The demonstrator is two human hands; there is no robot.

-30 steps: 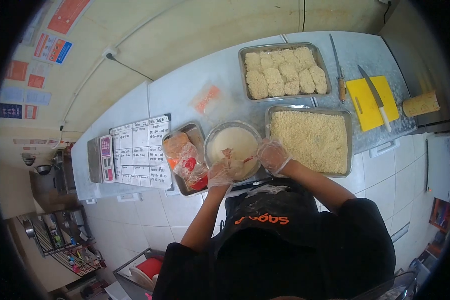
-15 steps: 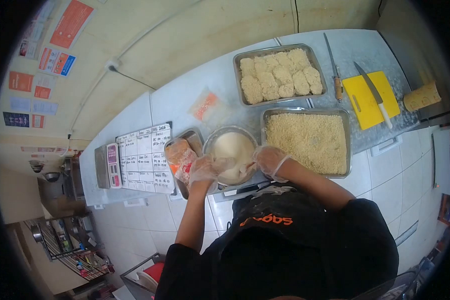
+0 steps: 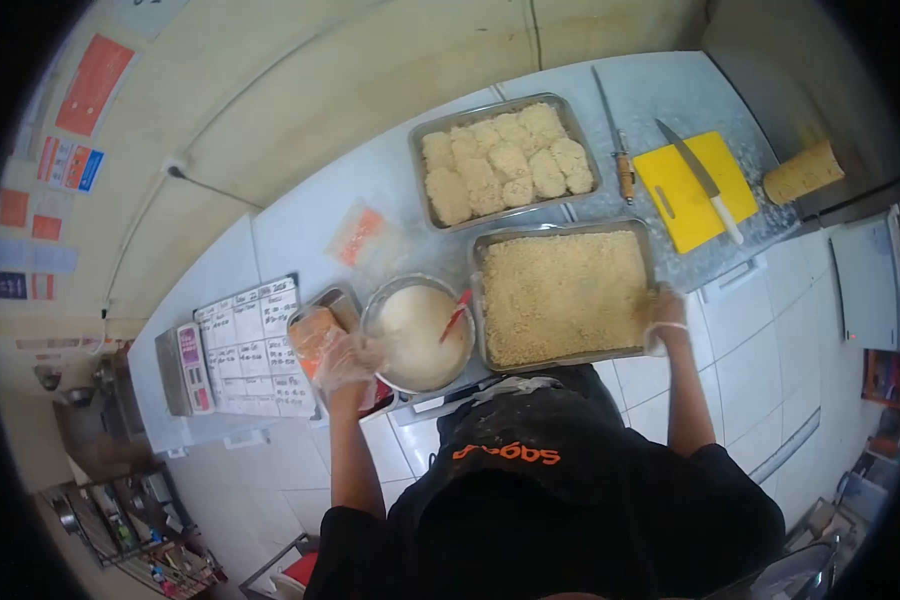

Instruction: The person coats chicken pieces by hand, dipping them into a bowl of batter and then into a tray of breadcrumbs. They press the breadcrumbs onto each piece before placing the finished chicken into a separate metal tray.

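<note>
In a clear plastic glove, my left hand (image 3: 353, 360) is over the small metal pan, its fingers loosely stretched toward the left rim of the bowl. The small metal pan (image 3: 340, 303) holds orange pieces, partly covered by that hand. Pale, creamy batter fills the round metal bowl (image 3: 375, 370), and a red-handled utensil (image 3: 456, 315) leans at its right side. My gloved right hand (image 3: 667, 312) grips the right rim of the large metal tray (image 3: 478, 300), its fingers slightly blurred. Spread across that tray are pale crumbs (image 3: 565, 295).
Behind stands a second metal tray (image 3: 417, 185) of crumb-coated pieces. A sharpening steel (image 3: 622, 160) and a yellow cutting board (image 3: 675, 215) with a knife (image 3: 698, 170) lie on the right. A plastic packet (image 3: 362, 235), a written chart (image 3: 255, 345) and a scale (image 3: 185, 370) are on the left.
My right hand has left the bowl's right rim and moved right to the crumb tray's far side. My left hand has drawn back from the bowl. The red-handled utensil now shows clearly.
</note>
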